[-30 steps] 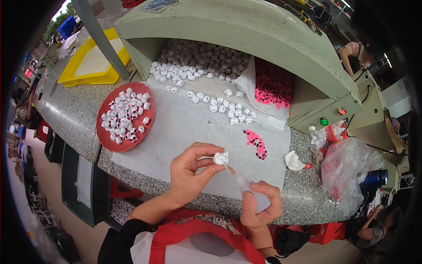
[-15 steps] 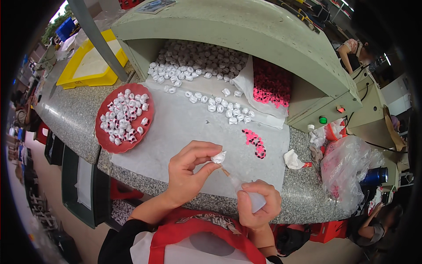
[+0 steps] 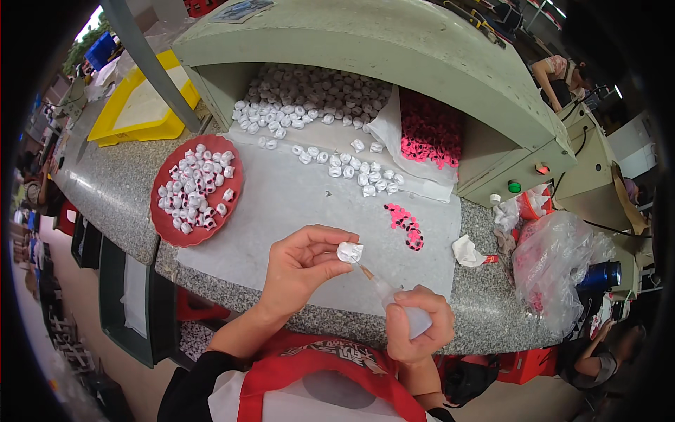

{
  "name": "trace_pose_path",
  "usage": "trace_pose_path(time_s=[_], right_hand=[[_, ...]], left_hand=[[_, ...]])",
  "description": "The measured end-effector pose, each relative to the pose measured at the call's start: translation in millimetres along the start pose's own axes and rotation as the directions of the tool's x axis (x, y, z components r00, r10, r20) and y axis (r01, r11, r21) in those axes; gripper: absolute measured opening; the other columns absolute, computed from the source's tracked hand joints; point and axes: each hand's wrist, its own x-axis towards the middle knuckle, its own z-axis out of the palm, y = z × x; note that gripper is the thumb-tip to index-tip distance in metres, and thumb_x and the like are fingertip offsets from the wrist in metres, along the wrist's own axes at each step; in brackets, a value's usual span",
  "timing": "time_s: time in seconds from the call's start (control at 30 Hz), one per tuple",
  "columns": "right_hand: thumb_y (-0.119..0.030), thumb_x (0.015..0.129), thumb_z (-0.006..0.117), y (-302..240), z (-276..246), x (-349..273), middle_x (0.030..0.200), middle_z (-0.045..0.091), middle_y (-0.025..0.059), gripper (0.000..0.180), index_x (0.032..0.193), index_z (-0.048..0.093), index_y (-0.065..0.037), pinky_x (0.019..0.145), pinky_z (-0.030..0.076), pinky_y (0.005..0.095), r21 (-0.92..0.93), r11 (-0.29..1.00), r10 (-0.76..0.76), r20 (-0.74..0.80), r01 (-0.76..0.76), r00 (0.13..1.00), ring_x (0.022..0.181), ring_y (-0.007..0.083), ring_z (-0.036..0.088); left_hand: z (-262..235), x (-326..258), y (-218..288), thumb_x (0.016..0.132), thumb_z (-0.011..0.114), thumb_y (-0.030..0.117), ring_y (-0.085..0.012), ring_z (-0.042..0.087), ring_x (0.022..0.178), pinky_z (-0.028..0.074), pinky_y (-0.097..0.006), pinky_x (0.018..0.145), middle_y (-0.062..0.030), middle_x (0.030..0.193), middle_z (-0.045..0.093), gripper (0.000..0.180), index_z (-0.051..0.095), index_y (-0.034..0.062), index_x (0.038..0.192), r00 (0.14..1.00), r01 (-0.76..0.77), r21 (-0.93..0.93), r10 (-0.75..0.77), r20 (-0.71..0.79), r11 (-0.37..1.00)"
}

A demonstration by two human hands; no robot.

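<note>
Between thumb and fingers, my left hand (image 3: 299, 267) pinches a small white moulded piece (image 3: 349, 252) above the white sheet (image 3: 281, 211). My right hand (image 3: 420, 323) grips a translucent squeeze bottle (image 3: 415, 320), and its thin brownish nozzle tip (image 3: 367, 272) sits just below the piece, touching or very near it. Beyond my hands lie loose white pieces (image 3: 365, 172) in a scattered group. Small pink pieces with black spots (image 3: 404, 225) lie in a short strip to the right. At the left, a red plate (image 3: 165, 221) holds many white pieces, some showing dark pink marks.
A pale green metal housing (image 3: 365, 42) arches over heaped white pieces (image 3: 309, 91) and pink pieces (image 3: 430, 133). To the right are a crumpled tissue (image 3: 466, 250) and a clear plastic bag (image 3: 555, 260). A yellow tray (image 3: 151, 131) stands far left. Other people work farther off.
The white piece has turned slightly in my left fingers. My right hand has shifted a little to the right with the bottle, its nozzle tip still near the piece. The view has moved slightly.
</note>
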Motion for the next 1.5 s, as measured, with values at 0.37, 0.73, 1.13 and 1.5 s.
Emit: trace_pose_path(time_s=[0.37, 0.73, 1.13, 1.5], right_hand=[[0.005, 0.063, 0.061, 1.6, -1.5, -1.6, 0.064, 0.060, 0.0084, 0.018, 0.079, 0.055, 0.001, 0.041, 0.040, 0.0247, -0.028, 1.000, 0.007, -0.014, -0.007, 1.000, 0.044, 0.0167, 0.053], [-0.007, 0.068, 0.059, -3.3, 0.5, -1.8, 0.070, 0.061, 0.0108, 0.016, 0.080, 0.056, 0.002, 0.056, 0.045, 0.0234, 0.200, 0.761, 0.640, -0.068, -0.617, 0.766, 0.058, 0.0158, 0.058], [-0.014, 0.067, 0.066, 150.2, 32.9, -3.5, 0.083, 0.061, 0.0115, 0.016, 0.078, 0.063, -0.004, 0.064, 0.047, 0.0357, -0.722, 0.598, 0.498, -0.006, -0.348, 0.867, 0.072, 0.0283, 0.060], [-0.007, 0.071, 0.061, 122.1, 10.5, -17.1, 0.071, 0.061, 0.0101, 0.018, 0.087, 0.061, 0.001, 0.051, 0.045, 0.0298, -0.278, 0.779, 0.605, 0.096, -0.562, 0.790, 0.055, 0.0193, 0.057]], left_hand=[[-2.6, 1.2, -0.5, 0.068, 0.060, -0.014, -0.0216, 0.058, 0.095, 0.048, -0.030, 0.081, -0.0160, 0.101, 0.058, 0.032, 0.052, -0.0050, 0.099, 1.000, 0.017, -0.009, -0.017, -0.007, 1.000], [-11.3, 4.4, -6.3, 0.071, 0.058, -0.013, -0.0168, 0.058, 0.092, 0.049, -0.026, 0.079, -0.0144, 0.101, 0.058, 0.031, 0.052, -0.0049, 0.101, 0.998, 0.057, 0.021, -0.058, 0.038, 0.998], [-17.9, 3.6, -31.2, 0.073, 0.059, -0.010, -0.0133, 0.059, 0.087, 0.048, -0.023, 0.075, -0.0103, 0.096, 0.061, 0.030, 0.054, -0.0022, 0.101, 0.984, 0.177, 0.081, -0.179, 0.013, 0.981], [-16.8, 0.0, -30.8, 0.075, 0.060, -0.007, -0.0116, 0.059, 0.084, 0.048, -0.022, 0.075, -0.0092, 0.095, 0.061, 0.032, 0.052, -0.0029, 0.106, 0.990, 0.137, 0.119, -0.133, -0.046, 0.983]])
